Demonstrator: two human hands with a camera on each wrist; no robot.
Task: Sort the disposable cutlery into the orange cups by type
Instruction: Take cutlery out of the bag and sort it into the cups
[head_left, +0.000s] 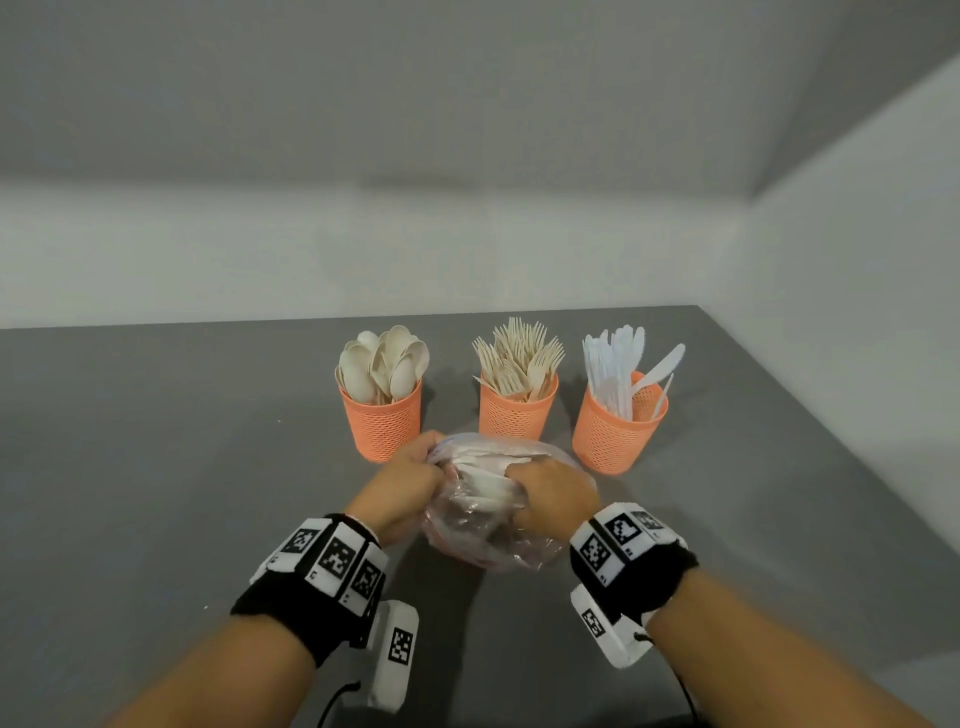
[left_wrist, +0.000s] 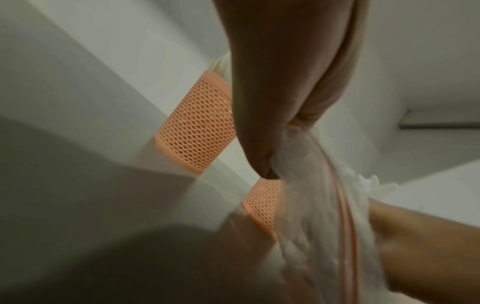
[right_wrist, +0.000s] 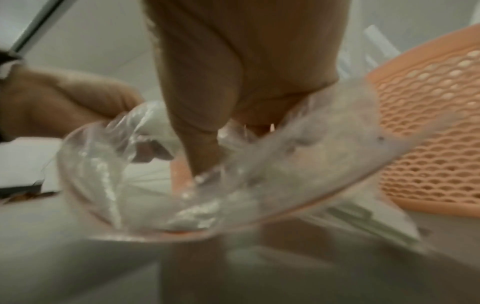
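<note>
My two forearms are bare, each wrist wrapped in a black band (head_left: 280, 608) — the right one (head_left: 655, 577) likewise — carrying white blocks printed with black square fiducial markers. A white camera housing (head_left: 396, 656) with its own marker hangs under the left wrist, trailing a thin black cable (head_left: 336, 699); a similar white unit (head_left: 602, 626) sits at the right wrist.

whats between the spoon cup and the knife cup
The fork cup stands between the spoon cup and the knife cup, with bare table either side; the head view shows it.
</note>
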